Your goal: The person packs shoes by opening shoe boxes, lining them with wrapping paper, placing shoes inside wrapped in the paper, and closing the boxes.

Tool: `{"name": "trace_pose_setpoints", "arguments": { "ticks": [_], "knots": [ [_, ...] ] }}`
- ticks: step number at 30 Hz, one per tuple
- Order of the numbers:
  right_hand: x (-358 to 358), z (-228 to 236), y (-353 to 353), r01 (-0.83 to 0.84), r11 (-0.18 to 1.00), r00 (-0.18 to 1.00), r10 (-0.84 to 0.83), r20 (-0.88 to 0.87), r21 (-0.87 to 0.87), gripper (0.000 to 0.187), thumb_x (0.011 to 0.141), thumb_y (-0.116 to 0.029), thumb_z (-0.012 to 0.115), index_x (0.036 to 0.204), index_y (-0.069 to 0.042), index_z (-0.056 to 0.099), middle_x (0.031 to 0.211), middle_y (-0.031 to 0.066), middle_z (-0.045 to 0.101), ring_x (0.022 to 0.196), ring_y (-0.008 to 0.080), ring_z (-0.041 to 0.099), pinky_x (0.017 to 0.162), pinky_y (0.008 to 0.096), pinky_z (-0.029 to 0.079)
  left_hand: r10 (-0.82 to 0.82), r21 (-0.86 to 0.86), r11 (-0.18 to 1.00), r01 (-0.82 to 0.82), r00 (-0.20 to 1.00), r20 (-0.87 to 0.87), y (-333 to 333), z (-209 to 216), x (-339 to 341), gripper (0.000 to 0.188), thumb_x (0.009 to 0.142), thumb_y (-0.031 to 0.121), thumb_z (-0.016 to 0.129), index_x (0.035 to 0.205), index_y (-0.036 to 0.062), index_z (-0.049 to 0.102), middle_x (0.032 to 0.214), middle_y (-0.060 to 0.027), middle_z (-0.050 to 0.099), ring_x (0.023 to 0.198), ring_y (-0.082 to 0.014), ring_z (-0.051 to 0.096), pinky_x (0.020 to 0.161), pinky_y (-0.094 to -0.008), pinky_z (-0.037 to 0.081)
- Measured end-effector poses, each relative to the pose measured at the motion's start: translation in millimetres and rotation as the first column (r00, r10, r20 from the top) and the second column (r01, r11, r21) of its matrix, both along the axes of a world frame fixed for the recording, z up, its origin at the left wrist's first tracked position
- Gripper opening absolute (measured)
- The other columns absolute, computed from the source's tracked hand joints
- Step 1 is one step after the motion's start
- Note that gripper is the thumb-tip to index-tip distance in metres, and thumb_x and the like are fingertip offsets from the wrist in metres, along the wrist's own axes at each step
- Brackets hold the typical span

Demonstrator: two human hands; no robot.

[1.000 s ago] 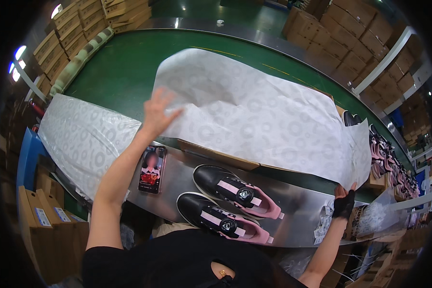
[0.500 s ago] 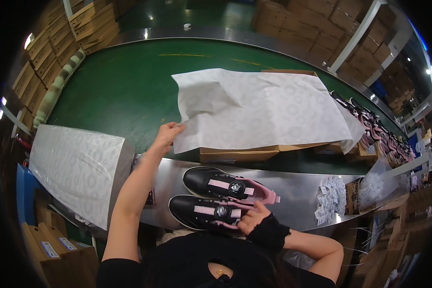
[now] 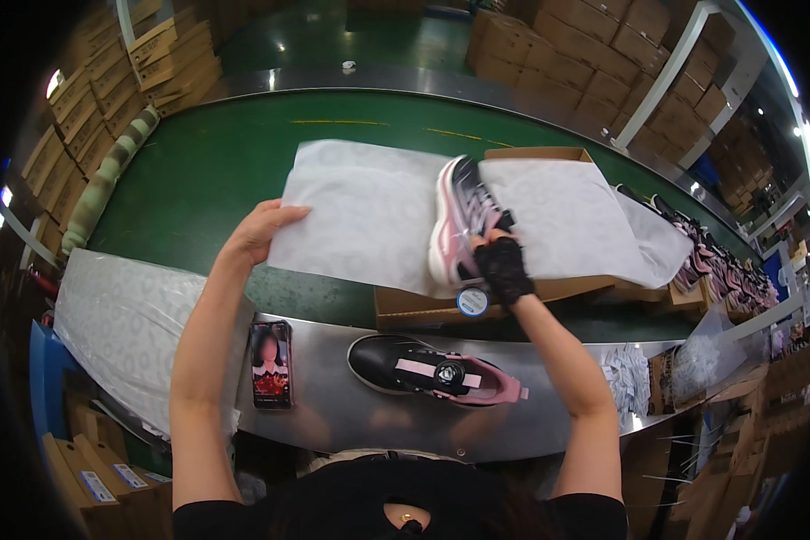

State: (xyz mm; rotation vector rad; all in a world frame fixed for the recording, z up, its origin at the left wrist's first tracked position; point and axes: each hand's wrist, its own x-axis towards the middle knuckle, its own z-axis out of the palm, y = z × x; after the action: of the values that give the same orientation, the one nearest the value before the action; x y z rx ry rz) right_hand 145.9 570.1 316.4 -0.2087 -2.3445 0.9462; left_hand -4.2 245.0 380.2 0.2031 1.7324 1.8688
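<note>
My left hand (image 3: 265, 229) pinches the left edge of a white sheet of wrapping paper (image 3: 360, 202), which lies over an open cardboard box (image 3: 409, 308). My right hand (image 3: 502, 268), in a black fingerless glove, grips a black and pink sneaker (image 3: 457, 220) over the middle of the sheet. That sneaker is turned on its side, toe pointing away, white sole to the left. A round white and blue tag (image 3: 472, 301) shows below its heel. The matching sneaker (image 3: 409, 367) rests upright on the metal ledge, toe to the left.
A phone (image 3: 272, 364) lies on the metal ledge (image 3: 324, 414). To the left is a stack of patterned paper (image 3: 135, 328) under clear plastic. Rows of sneakers (image 3: 724, 261) and a pile of small white packets (image 3: 628, 382) are at right. A green belt (image 3: 198, 189) runs behind.
My right hand has lifted the nearer sneaker off the ledge and carried it forward onto the sheet. My left hand has drawn the sheet's edge leftward, and the phone is now uncovered.
</note>
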Motion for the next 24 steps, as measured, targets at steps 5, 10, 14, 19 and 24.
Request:
{"name": "trace_pose_setpoints", "arguments": {
  "ticks": [5,10,14,19,24],
  "knots": [
    [-38,-35,-66,-0.103,0.885,0.899,0.278,0.339,-0.454,0.021,0.073,-0.024,0.06,0.067,-0.003,0.057,0.066,0.0188,0.056,0.066,0.0346,0.056,0.061,0.0418,0.043,-0.119,0.202,0.97,0.139,0.987,-0.108,69,38,32,0.031,0.078,0.018,0.064,0.1,-0.0016,0.055,0.089,-0.0086,0.061,0.074,-0.0143,0.061,0.067,-0.0267,0.051],
    [-6,0,-87,-0.563,0.813,0.818,0.524,0.237,0.145,0.026,0.075,-0.02,0.054,0.096,-0.007,0.056,0.096,0.016,0.057,0.092,0.0305,0.054,0.081,0.0428,0.041,-0.249,0.076,0.961,0.267,0.95,-0.189,119,-19,26,0.044,0.084,0.036,0.054,0.113,0.0034,0.052,0.109,-0.0069,0.055,0.103,-0.0189,0.051,0.081,-0.0306,0.042],
    [21,21,-40,-0.181,0.799,0.943,-0.024,0.331,0.574,0.042,0.074,-0.025,0.057,0.111,-0.007,0.05,0.118,0.0208,0.046,0.109,0.0344,0.044,0.091,0.0504,0.03,-0.509,-0.606,0.791,-0.086,0.457,-0.73,109,-88,-6,0.051,0.083,0.047,0.048,0.119,0.0098,0.05,0.125,-0.0142,0.044,0.115,-0.0275,0.042,0.091,-0.0428,0.035],
    [59,27,-3,-0.12,0.901,0.834,-0.136,0.534,0.417,0.04,0.076,-0.024,0.058,0.11,-0.005,0.05,0.119,0.0216,0.045,0.105,0.0345,0.047,0.087,0.0502,0.034,-0.728,-0.762,0.549,-0.344,0.251,-0.638,106,-125,17,0.051,0.081,0.044,0.048,0.121,0.0102,0.047,0.13,-0.0202,0.035,0.124,-0.0343,0.027,0.098,-0.0596,0.013],
    [74,92,-54,-0.367,0.929,0.929,0.368,-0.027,0.042,0.019,0.073,-0.004,0.062,0.091,0.0,0.057,0.081,0.0144,0.06,0.076,0.0285,0.059,0.067,0.0305,0.047,-0.639,-0.706,0.584,-0.399,0.31,-0.704,99,-116,21,0.041,0.076,0.034,0.059,0.106,0.0063,0.055,0.115,-0.0165,0.047,0.111,-0.0301,0.041,0.091,-0.0524,0.025]
  ]
}}
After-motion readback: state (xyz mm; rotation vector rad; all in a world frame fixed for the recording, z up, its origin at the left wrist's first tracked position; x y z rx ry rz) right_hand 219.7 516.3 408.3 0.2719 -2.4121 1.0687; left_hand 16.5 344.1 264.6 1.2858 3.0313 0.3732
